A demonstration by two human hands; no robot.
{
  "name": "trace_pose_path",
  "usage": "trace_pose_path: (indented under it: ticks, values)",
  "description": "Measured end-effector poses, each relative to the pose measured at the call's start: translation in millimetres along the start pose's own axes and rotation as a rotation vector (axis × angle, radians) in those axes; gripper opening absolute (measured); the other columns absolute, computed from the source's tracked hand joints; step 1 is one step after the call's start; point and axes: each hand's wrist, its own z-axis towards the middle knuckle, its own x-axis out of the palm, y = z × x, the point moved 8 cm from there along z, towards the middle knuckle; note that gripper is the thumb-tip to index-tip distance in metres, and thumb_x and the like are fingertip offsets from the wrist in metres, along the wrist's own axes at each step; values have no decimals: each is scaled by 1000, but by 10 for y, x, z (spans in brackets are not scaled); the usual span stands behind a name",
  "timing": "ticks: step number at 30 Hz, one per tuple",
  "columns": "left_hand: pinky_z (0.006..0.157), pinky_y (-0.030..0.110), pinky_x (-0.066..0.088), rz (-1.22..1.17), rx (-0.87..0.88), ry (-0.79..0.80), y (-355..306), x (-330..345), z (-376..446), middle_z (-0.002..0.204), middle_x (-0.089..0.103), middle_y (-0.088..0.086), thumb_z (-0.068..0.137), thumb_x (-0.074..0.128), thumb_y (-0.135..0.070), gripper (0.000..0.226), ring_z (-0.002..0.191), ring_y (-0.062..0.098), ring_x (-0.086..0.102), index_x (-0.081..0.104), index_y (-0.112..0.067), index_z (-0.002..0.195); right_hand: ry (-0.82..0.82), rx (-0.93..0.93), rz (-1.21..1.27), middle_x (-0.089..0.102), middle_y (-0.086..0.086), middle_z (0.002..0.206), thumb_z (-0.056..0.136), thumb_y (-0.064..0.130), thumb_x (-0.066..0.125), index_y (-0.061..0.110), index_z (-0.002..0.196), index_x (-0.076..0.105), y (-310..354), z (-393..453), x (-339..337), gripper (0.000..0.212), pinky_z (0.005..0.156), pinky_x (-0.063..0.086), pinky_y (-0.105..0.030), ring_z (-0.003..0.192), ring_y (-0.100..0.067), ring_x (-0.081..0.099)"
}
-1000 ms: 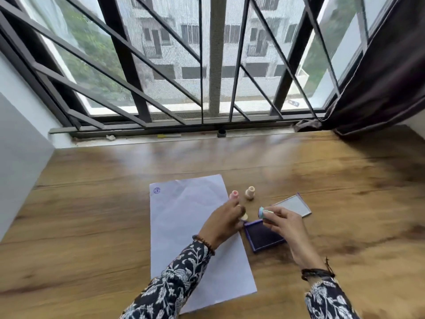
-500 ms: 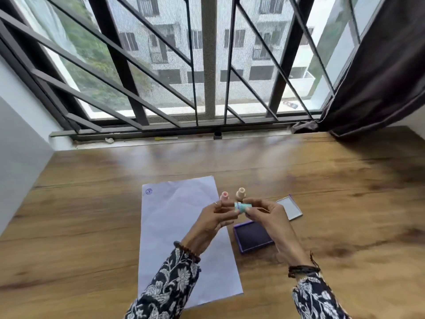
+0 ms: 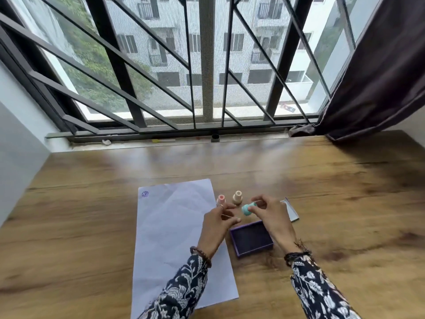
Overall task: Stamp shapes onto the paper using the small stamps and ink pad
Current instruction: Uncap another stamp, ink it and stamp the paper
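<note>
A white sheet of paper [image 3: 174, 226] lies on the wooden table [image 3: 92, 226], with one round blue stamp mark [image 3: 145, 194] in its far left corner. My right hand [image 3: 273, 215] pinches a small teal stamp [image 3: 248, 208], held on its side above the open purple ink pad [image 3: 251, 238]. My left hand [image 3: 216, 224] hovers just left of that stamp with its fingers loosely apart, not touching it. A pink stamp [image 3: 221, 199] and a beige stamp [image 3: 237, 196] stand upright just beyond my hands, by the paper's right edge.
The ink pad's lid [image 3: 292, 210] lies behind my right hand. A barred window with a sill [image 3: 161, 141] runs along the table's far edge. A dark curtain [image 3: 379, 77] hangs at the right, and a grey wall [image 3: 18, 146] stands on the left.
My right hand lifted the teal stamp from beside the ink pad. My left hand left the paper's edge, met the stamp, and has now drawn slightly away.
</note>
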Motion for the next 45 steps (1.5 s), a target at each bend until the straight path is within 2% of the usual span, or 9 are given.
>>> trace_pose_path:
  ticks: [4, 10, 15, 18, 22, 26, 30, 38, 45]
  values:
    - [79, 33, 51, 233, 118, -77, -8, -32, -78, 93, 67, 8, 82, 58, -2, 21, 85, 20, 61, 63, -11, 100, -11, -103, -414, 68, -11, 104, 87, 19, 55, 16, 105, 60, 141, 104, 55, 18, 75, 47, -34, 96, -30, 62]
    - [67, 0, 41, 106, 41, -146, 69, -178, -27, 88, 69, 2, 83, 62, -5, 15, 79, 9, 62, 69, -12, 94, -95, -277, -479, 58, -4, 118, 88, 28, 57, 19, 117, 57, 415, 193, 118, 31, 82, 48, -36, 113, -22, 49]
    - [82, 17, 52, -115, -89, -139, 144, -175, 20, 94, 74, 7, 81, 67, -11, 15, 84, 10, 67, 72, -12, 95, 32, -303, -511, 61, -7, 114, 92, 16, 48, 19, 115, 58, 508, 165, 341, 26, 78, 49, -36, 100, -25, 59]
    - [88, 31, 55, -312, -186, -52, 168, -95, 22, 105, 71, 11, 83, 65, -10, 23, 93, 16, 67, 66, -10, 106, -120, -361, -357, 64, -1, 102, 91, 20, 53, 22, 108, 62, 572, -19, 180, 19, 69, 44, -28, 89, -19, 58]
    - [73, 19, 57, -671, -211, 40, 64, 0, -61, 84, 75, -6, 85, 61, -6, 22, 87, 13, 69, 70, -25, 88, -77, -259, 2, 65, 6, 89, 87, 24, 62, 24, 99, 67, 503, -232, 97, 13, 63, 39, -14, 75, -9, 56]
    - [69, 15, 55, -695, -167, 60, -26, -15, -131, 81, 77, -3, 82, 65, -7, 17, 84, 14, 70, 74, -21, 84, -52, -123, 256, 70, 10, 86, 84, 20, 65, 22, 94, 70, 389, -314, 50, 11, 66, 44, -5, 78, 7, 60]
    - [69, 16, 55, -692, -139, 49, -26, -37, -131, 83, 77, 1, 78, 69, -12, 12, 87, 17, 70, 74, -15, 88, -29, -11, 465, 69, 10, 84, 87, 19, 61, 24, 90, 69, 293, -350, 104, 9, 71, 46, -16, 78, 5, 61]
    - [70, 17, 55, -463, -107, -21, 42, -61, -99, 84, 75, 9, 70, 77, -9, 16, 79, 14, 70, 74, -13, 85, -149, 226, 827, 63, 4, 73, 93, 24, 51, 15, 85, 69, -41, -468, 238, 22, 56, 41, -16, 63, -4, 49]
    - [70, 30, 42, 372, 181, -75, 11, -125, -62, 84, 60, 11, 87, 58, -12, 8, 82, 25, 56, 61, -5, 89, -94, 471, 1333, 66, 5, 56, 93, 16, 48, 8, 81, 66, -265, -569, 349, 23, 45, 49, -12, 48, 0, 58]
